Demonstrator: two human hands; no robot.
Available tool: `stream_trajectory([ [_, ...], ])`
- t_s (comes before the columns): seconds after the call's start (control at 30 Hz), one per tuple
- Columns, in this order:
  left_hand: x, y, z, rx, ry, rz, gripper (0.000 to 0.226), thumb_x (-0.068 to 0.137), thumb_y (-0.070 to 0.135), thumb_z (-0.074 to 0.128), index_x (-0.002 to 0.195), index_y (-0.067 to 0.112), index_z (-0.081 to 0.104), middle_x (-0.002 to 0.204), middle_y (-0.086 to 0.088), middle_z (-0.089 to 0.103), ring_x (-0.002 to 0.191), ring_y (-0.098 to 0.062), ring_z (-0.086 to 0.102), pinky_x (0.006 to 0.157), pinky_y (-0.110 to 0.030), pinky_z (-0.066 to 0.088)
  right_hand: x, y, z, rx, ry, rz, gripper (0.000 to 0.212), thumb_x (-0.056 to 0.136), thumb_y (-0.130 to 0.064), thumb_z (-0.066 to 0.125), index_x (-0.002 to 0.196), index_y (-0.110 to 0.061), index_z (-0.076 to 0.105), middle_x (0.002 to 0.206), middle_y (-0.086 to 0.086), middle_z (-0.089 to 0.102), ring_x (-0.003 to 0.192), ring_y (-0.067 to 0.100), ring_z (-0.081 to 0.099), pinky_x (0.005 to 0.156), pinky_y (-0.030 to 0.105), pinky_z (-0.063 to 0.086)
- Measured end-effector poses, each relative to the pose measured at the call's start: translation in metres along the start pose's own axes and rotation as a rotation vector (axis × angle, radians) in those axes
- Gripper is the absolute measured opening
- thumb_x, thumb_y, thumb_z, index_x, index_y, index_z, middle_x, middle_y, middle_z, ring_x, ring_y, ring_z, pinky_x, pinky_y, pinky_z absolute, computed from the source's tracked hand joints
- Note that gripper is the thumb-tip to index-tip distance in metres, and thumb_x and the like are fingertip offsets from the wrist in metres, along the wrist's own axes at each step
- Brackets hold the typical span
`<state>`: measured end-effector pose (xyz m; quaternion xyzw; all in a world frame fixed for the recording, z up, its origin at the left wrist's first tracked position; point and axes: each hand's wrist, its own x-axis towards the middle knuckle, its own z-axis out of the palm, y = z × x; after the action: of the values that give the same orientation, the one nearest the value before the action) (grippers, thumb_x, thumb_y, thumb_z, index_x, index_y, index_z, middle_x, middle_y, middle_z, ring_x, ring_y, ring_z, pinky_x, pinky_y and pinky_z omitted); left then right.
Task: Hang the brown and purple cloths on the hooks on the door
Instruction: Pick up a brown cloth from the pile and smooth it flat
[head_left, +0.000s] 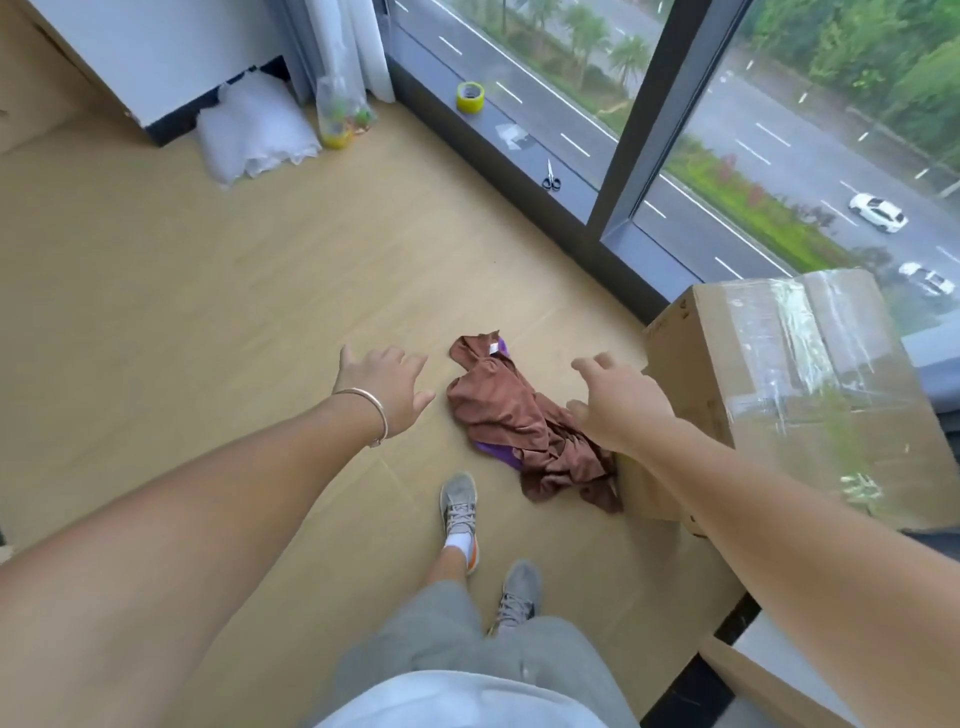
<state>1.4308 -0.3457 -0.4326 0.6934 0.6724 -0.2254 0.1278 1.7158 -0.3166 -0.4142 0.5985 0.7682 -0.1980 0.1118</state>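
A crumpled brown cloth (511, 415) lies on the cardboard-covered floor beside a big box. A purple cloth (501, 453) lies under it, only its edges showing at the top and lower left. My left hand (387, 387) hovers left of the pile with fingers spread, holding nothing. My right hand (618, 400) reaches over the pile's right side, fingers spread and relaxed, also empty. No door or hooks are in view.
A taped cardboard box (789, 395) stands right of the cloths. The window sill (524, 150) carries a yellow tape roll (470, 96) and scissors (550, 179). White foam sheets (254, 130) and a plastic bag (340, 109) lie at the back. My feet (460, 506) stand below the pile.
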Motion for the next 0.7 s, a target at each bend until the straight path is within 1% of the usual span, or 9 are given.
stream_trajectory([
  [0.1,0.033,0.003,0.021,-0.013,-0.036,0.052,0.056,0.095,0.056,0.029,0.145,0.029,0.028,0.143,-0.001,0.041,0.131,-0.019,0.039,0.111,-0.058,0.015,0.023,0.006,0.018,-0.026,-0.058,0.047,0.048,0.092,-0.040,0.048,0.136,-0.022,0.042,0.134,0.006,0.046,0.119,0.029,0.047,0.088,0.040,0.044],
  [0.2,0.061,0.008,0.049,-0.030,-0.090,0.124,0.055,0.096,0.054,0.032,0.144,0.028,0.030,0.141,-0.002,0.042,0.129,-0.020,0.040,0.112,-0.058,0.014,0.044,0.009,0.041,-0.048,-0.131,0.086,0.050,0.090,-0.038,0.052,0.136,-0.021,0.042,0.136,0.007,0.044,0.122,0.030,0.044,0.092,0.041,0.044],
  [0.37,0.110,0.021,0.111,-0.010,-0.189,0.251,0.052,0.096,0.049,0.036,0.141,0.022,0.033,0.138,-0.002,0.045,0.128,-0.020,0.041,0.112,-0.054,0.016,0.087,0.010,0.101,-0.097,-0.238,0.020,0.056,0.090,-0.035,0.053,0.141,-0.021,0.036,0.143,0.005,0.040,0.131,0.028,0.037,0.100,0.039,0.040],
  [0.5,0.149,0.038,0.175,-0.005,-0.252,0.329,0.056,0.097,0.047,0.035,0.145,0.020,0.027,0.140,-0.002,0.042,0.131,-0.019,0.037,0.114,-0.053,0.013,0.120,0.022,0.172,-0.119,-0.313,-0.021,0.053,0.090,-0.036,0.053,0.139,-0.022,0.038,0.141,0.003,0.041,0.131,0.024,0.036,0.101,0.036,0.037],
  [0.6,0.175,0.052,0.223,-0.029,-0.258,0.362,0.055,0.097,0.045,0.037,0.145,0.019,0.028,0.139,-0.001,0.043,0.130,-0.019,0.037,0.114,-0.050,0.012,0.142,0.037,0.229,-0.105,-0.347,-0.007,0.055,0.091,-0.035,0.052,0.141,-0.021,0.036,0.144,0.003,0.040,0.134,0.024,0.034,0.103,0.036,0.034],
  [0.7,0.200,0.064,0.274,-0.058,-0.306,0.366,0.052,0.098,0.044,0.037,0.143,0.019,0.029,0.139,-0.003,0.043,0.130,-0.021,0.039,0.114,-0.047,0.016,0.167,0.053,0.288,-0.124,-0.396,-0.018,0.055,0.091,-0.036,0.052,0.142,-0.019,0.036,0.144,0.003,0.040,0.134,0.024,0.034,0.103,0.037,0.035],
])
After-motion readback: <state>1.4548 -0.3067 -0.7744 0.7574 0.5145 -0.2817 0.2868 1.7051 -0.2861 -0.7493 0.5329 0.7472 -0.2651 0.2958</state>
